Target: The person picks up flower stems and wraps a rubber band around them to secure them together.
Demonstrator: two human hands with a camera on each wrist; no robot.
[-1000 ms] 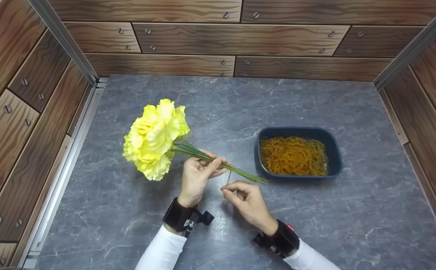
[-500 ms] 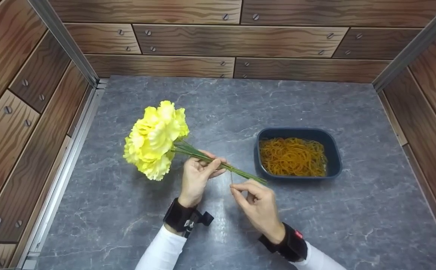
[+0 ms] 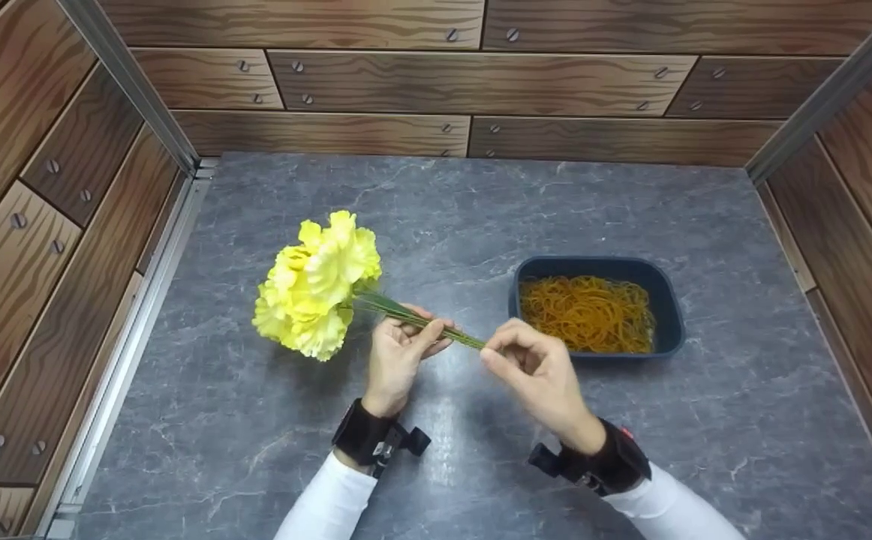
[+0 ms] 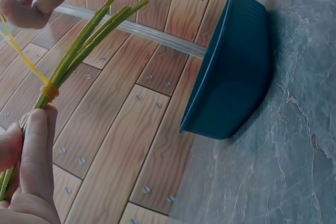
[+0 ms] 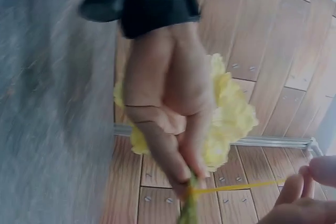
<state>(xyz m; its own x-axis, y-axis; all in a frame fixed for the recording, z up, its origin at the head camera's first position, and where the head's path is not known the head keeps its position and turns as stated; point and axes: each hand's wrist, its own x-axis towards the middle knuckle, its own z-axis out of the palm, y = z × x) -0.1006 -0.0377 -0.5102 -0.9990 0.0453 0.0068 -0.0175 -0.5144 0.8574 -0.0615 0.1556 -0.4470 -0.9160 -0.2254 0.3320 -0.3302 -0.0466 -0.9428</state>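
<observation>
My left hand grips a bunch of green flower stems between thumb and fingers. Ruffled yellow flowers spread out to the left of that hand. Around the stems, just beyond the left fingertips, sits a wound yellow rubber band. A stretched length of it runs to my right hand, which pinches it between thumb and forefinger, as the right wrist view also shows. In the head view the right fingers cover the stem ends, while in the left wrist view those ends stick out past the band.
A dark blue tub holding a heap of orange-yellow rubber bands stands just beyond my right hand. The grey marbled tabletop is bordered by wood-patterned walls and metal rails.
My right hand has moved right and up, from below the stems to their lower end, drawing the rubber band along. The flowers have tipped slightly downward; the left hand keeps its grip.
</observation>
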